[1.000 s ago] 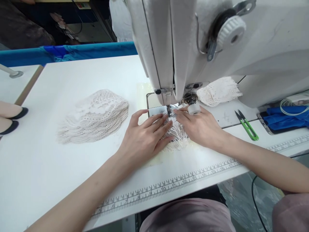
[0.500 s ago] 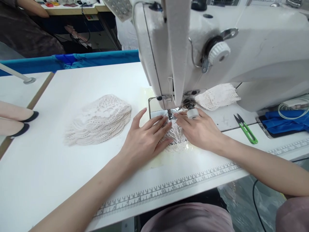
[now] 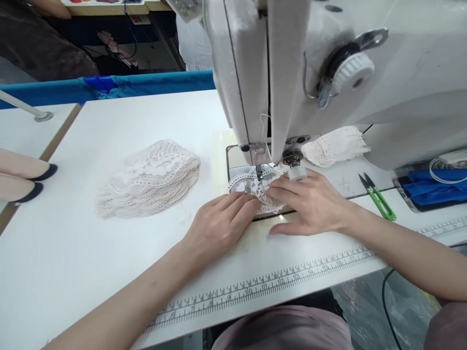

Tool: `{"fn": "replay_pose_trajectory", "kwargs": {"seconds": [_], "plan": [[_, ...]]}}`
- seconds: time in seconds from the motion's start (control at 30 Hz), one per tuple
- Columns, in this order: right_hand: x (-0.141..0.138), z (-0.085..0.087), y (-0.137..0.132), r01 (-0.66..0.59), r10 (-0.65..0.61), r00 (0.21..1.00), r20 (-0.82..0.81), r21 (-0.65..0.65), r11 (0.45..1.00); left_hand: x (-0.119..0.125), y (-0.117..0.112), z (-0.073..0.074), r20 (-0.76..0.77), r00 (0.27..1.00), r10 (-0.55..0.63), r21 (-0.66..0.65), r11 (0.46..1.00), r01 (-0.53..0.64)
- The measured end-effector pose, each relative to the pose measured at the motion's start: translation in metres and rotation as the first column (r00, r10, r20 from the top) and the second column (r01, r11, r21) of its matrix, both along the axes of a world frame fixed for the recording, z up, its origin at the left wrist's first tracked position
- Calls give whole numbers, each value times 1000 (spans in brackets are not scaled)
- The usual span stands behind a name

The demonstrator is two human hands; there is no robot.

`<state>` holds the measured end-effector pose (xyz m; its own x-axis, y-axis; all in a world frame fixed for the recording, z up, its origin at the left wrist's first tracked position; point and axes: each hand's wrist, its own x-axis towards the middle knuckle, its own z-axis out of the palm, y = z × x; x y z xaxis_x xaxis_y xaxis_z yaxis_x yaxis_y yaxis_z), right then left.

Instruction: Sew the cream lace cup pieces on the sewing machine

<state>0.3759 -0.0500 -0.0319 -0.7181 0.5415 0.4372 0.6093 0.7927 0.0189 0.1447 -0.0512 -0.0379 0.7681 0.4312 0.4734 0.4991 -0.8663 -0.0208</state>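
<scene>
A white lace piece (image 3: 251,183) lies under the presser foot (image 3: 259,171) of the sewing machine (image 3: 242,82). At its near left edge, my left hand (image 3: 222,221) is closed, with the fingers bent together on the lace; the thumb is hidden. My right hand (image 3: 310,204) rests its fingertips on the lace's right side, fingers stretched out and thumb spread toward me. The machine's white knob (image 3: 297,173) partly covers that hand. Left of the machine sits a stack of lace pieces (image 3: 153,180).
Behind the needle area lies another lace cloth (image 3: 337,146). Green thread snips (image 3: 379,198) and a phone-like tray with blue cloth (image 3: 438,187) are at the right. A printed ruler (image 3: 255,291) runs along the front edge. Two mannequin-like legs (image 3: 25,176) reach in from the left.
My left hand has drawn back toward me and its fingers have bent together. The right thumb has spread out. More of the lace shows, turned and flatter under the foot. The view has shifted slightly.
</scene>
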Motion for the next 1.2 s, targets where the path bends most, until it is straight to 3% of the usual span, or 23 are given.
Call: {"fn": "replay_pose_trajectory", "kwargs": {"seconds": [0.13,0.3,0.5,1.2], "plan": [[-2,-1,-1,-4,-5,998,58,141,990,2,-1,-2,-52,999,-5,39,999,7],[-5,1,-3,-55,45,998,54,211,976,2,-3,0,-167,986,19,147,989,6],[-6,3,-4,-72,66,997,37,204,976,0,-3,0,-180,983,-23,148,988,50],[-7,-9,4,-51,56,998,-13,260,964,-1,8,1,-195,980,29,132,991,-3]]}}
